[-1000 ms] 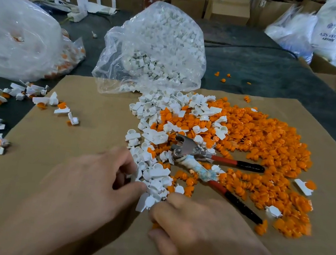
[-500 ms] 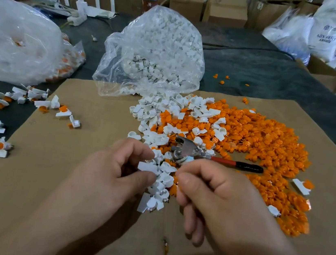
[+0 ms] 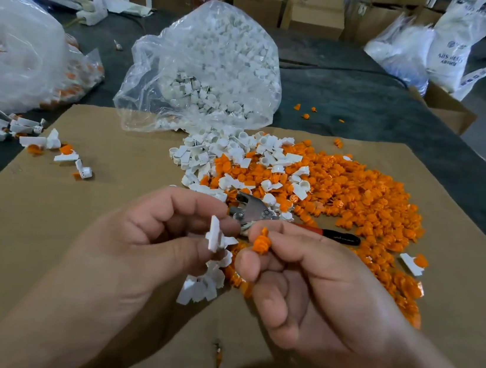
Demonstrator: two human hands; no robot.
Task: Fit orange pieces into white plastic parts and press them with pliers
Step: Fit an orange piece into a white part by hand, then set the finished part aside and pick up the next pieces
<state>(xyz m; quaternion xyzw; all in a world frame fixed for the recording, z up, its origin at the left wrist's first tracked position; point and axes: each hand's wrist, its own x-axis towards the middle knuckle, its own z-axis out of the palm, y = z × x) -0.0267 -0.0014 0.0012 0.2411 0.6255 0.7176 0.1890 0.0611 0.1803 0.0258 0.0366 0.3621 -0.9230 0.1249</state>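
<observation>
A small ribbed orange piece (image 3: 260, 241) is pinched by the right hand (image 3: 320, 292), just beside an angular white plastic part (image 3: 215, 237) pinched by the left hand (image 3: 147, 242), both above the cardboard (image 3: 95, 195). Behind them lie the pliers (image 3: 252, 211) (red-and-black handles); blue print on a far white sack (image 3: 449, 47) starts "ABS", the rest blurred.

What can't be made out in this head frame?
Head view:
1. red-handled metal pliers: second handle hidden behind right hand.
2. small orange plastic piece: lower end covered by that hand.
3. white plastic part: opening not visible; left hand pinches it.
4. white sack: print blurred.
</observation>
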